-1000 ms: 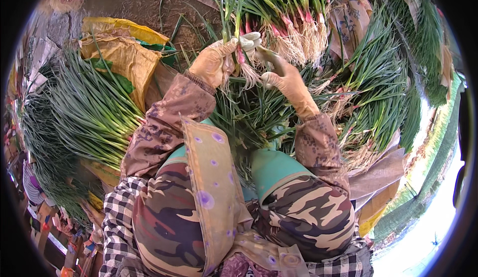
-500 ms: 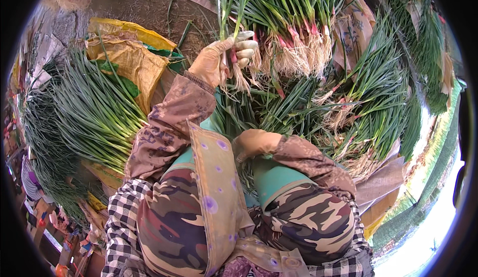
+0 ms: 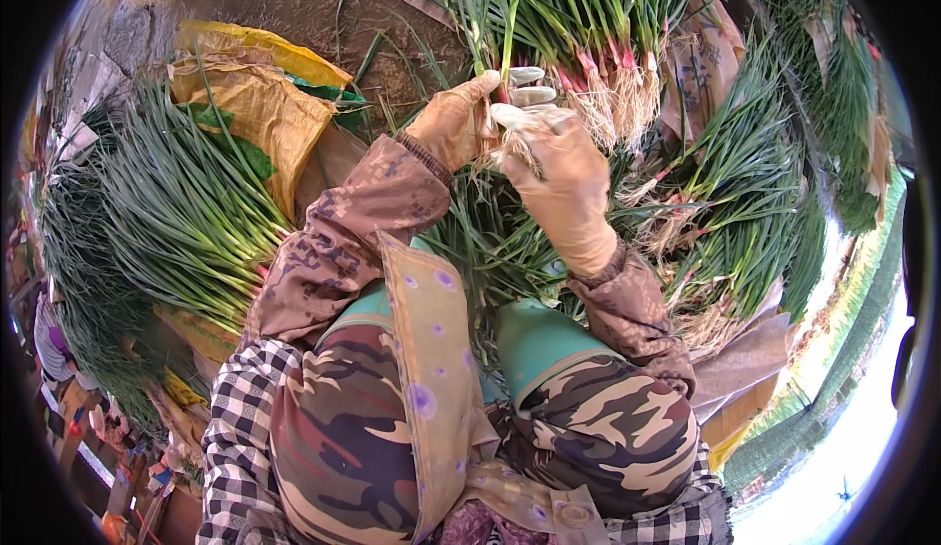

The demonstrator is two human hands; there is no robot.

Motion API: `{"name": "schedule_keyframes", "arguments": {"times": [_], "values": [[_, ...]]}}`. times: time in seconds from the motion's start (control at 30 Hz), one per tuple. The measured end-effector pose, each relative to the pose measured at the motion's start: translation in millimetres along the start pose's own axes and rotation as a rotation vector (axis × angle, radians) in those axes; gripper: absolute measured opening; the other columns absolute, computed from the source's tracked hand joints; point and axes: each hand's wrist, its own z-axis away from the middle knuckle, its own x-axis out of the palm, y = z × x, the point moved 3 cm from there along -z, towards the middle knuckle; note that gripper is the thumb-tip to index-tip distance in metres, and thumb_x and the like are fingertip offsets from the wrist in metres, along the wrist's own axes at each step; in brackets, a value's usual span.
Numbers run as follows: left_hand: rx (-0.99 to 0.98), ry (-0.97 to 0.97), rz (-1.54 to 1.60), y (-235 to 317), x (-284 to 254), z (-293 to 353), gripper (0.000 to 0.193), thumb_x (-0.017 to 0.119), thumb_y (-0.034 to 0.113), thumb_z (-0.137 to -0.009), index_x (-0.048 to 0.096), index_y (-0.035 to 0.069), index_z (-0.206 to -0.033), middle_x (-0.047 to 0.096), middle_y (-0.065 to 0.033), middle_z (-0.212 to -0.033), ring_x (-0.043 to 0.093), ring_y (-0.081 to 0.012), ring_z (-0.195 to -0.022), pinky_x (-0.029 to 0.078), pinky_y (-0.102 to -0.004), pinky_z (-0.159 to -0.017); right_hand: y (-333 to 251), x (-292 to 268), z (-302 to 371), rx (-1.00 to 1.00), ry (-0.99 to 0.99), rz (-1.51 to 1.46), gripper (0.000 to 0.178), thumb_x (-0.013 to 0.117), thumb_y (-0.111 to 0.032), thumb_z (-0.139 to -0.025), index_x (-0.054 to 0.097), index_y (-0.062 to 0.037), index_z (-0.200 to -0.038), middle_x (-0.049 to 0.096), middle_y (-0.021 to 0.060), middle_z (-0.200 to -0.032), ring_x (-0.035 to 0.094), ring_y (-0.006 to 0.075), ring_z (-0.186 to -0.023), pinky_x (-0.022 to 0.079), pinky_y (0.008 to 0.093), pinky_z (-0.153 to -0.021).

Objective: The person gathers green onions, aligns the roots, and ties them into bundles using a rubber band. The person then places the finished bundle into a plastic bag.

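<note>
My gloved left hand (image 3: 470,119) is closed round a few green onions (image 3: 506,30), their leaves pointing away from me and their roots toward me. At the root end, my gloved right hand (image 3: 564,177) has its thumb and fingers pinched on the pale roots, touching the left hand's fingers. Just beyond and to the right lies a large bunch of green onions (image 3: 613,74) with reddish stems and white roots. Below my hands, loose green leaves (image 3: 500,236) lie in a heap between my knees.
A big pile of green onions (image 3: 186,222) lies at left beside a yellow woven sack (image 3: 260,114). More green onions (image 3: 745,192) with tangled roots spread at right on sacking (image 3: 740,364). Wet brown ground (image 3: 294,6) shows at the far side. My apron (image 3: 426,378) hangs between my knees.
My right hand has risen from beside my right knee to the roots of the held green onions. My left hand has shifted slightly right with them.
</note>
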Motion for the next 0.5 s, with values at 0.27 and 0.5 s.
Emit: {"name": "schedule_keyframes", "arguments": {"times": [0.27, 0.5], "values": [[0.038, 0.188, -0.203, -14, -15, 4, 0.04, 0.044, 0.026, -0.098, 0.054, -0.007, -0.117, 0.06, -0.0185, -0.117, 0.058, -0.0267, -0.109, 0.047, -0.0399, -0.095, 16, 36, 28, 0.175, -0.26, -0.362, 0.008, 0.072, -0.014, -0.077, 0.067, -0.0081, -0.081, 0.059, 0.0069, -0.086, 0.058, 0.0224, -0.082, 0.047, 0.0329, -0.069], [0.169, 0.291, -0.126, -8, -44, 19, 0.035, 0.047, 0.02, -0.097, 0.052, -0.005, -0.12, 0.064, -0.0166, -0.108, 0.065, -0.0241, -0.097, 0.054, -0.0346, -0.084, -10, 18, 96, 0.476, -1.269, -0.85, 0.015, 0.074, -0.019, -0.075, 0.07, -0.007, -0.083, 0.066, 0.0064, -0.077, 0.063, 0.0186, -0.074, 0.049, 0.0299, -0.07]]}}
